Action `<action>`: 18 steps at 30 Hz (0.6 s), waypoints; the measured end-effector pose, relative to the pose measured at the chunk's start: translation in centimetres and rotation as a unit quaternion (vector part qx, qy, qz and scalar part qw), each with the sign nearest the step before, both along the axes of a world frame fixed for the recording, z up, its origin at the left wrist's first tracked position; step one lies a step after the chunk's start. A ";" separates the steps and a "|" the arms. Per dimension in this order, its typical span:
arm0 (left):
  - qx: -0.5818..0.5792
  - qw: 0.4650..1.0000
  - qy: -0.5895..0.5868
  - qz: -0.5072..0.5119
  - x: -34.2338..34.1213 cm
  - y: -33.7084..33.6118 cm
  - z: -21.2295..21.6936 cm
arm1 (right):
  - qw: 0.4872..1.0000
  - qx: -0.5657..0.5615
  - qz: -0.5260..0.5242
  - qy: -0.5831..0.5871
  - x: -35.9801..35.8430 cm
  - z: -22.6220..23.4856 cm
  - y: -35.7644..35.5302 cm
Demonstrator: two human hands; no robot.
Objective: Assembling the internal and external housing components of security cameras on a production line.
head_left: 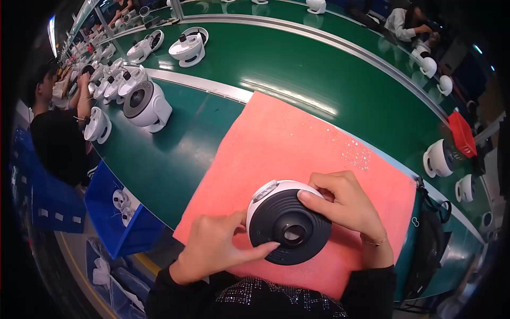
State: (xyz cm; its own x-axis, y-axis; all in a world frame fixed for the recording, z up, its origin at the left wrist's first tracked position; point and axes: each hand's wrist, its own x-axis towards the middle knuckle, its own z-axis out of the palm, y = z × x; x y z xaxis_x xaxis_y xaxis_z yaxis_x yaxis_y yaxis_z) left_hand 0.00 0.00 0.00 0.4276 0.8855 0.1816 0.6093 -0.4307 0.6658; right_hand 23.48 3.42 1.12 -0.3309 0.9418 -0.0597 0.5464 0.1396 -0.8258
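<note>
Between my two hands is a round white housing with a black ribbed front (265,220) and a dark ring-shaped opening at its middle. It is tilted up toward me over a pink cloth (228,154). My left hand (215,242) grips its left side, with the thumb lying across the black face near the central ring. From the upper right, my right hand (345,202) holds the white rim, its thumb on the edge of the black front. Fingers behind the housing are hidden. Small shiny bits (356,154) are scattered on the cloth's far right part.
Similar white units (151,109) crowd the bench at left, where a person in black (58,127) works. More units (188,48) sit on the green belt (281,64). A blue bin (114,234) is at lower left, a red basket (461,133) and black bag (427,250) at right.
</note>
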 end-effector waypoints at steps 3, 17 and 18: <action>-0.049 0.997 0.054 -0.012 -0.4 1.3 -0.2 | 0.997 0.042 0.017 -0.059 0.2 -0.5 0.4; -0.047 0.991 0.114 -0.052 0.1 2.9 0.7 | 0.979 0.142 0.080 -0.124 1.1 -2.3 1.8; -0.055 0.991 0.110 -0.054 0.1 2.9 0.8 | 0.979 0.143 0.080 -0.124 1.1 -2.2 1.7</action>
State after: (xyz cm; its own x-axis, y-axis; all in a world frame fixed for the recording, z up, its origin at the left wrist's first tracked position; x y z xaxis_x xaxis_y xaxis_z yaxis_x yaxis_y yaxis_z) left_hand 0.14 2.93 0.80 0.5390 0.8421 -0.0214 0.6998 -0.4335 0.5678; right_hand 24.58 5.10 -1.05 -0.4834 0.8695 0.1010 0.6782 0.4450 -0.5848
